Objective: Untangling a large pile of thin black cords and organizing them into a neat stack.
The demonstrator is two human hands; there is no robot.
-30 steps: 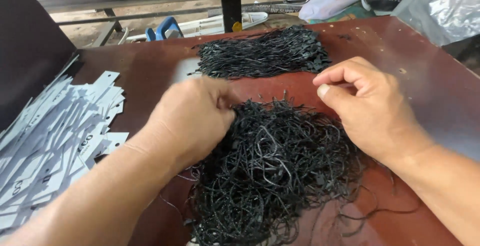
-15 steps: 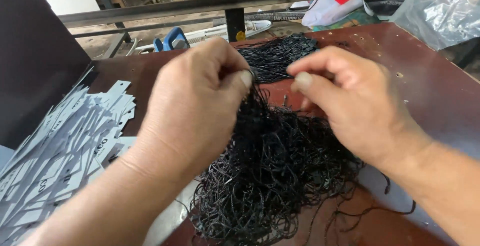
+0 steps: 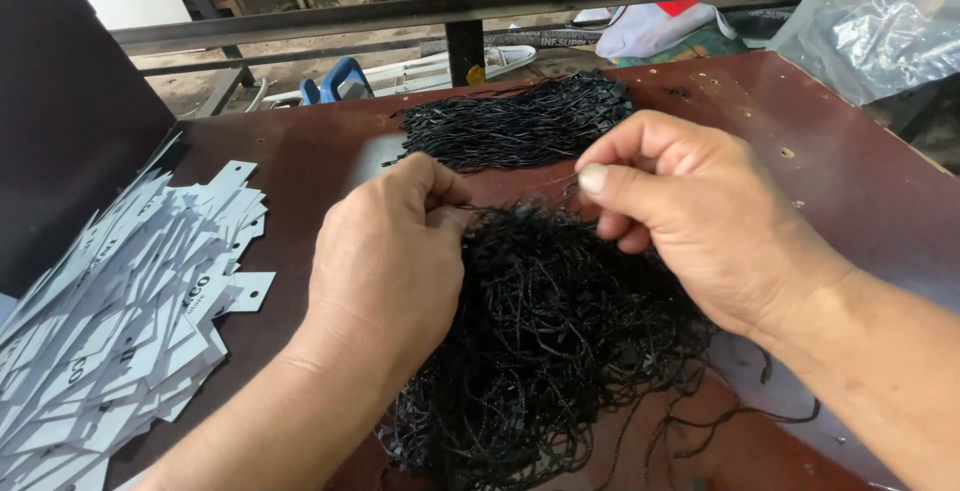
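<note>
A tangled heap of thin black strings (image 3: 560,341) lies on the dark red-brown table (image 3: 830,171) in front of me. My left hand (image 3: 390,261) rests on the heap's left upper edge, fingers pinched on some strings. My right hand (image 3: 690,216) is above the heap's right top, thumb and fingers pinched on a thin black string that runs toward the left hand. A second, neater bundle of black strings (image 3: 520,126) lies farther back on the table.
A pile of white paper tags (image 3: 120,321) with punched holes covers the table's left side, beside a dark board (image 3: 70,121). A clear plastic bag (image 3: 880,21) sits at the back right. Metal rails (image 3: 450,6) run behind the table.
Both hands dipped into the string heap, lifted together, and have now drawn slightly apart and lower, with a strand pinched between them.
</note>
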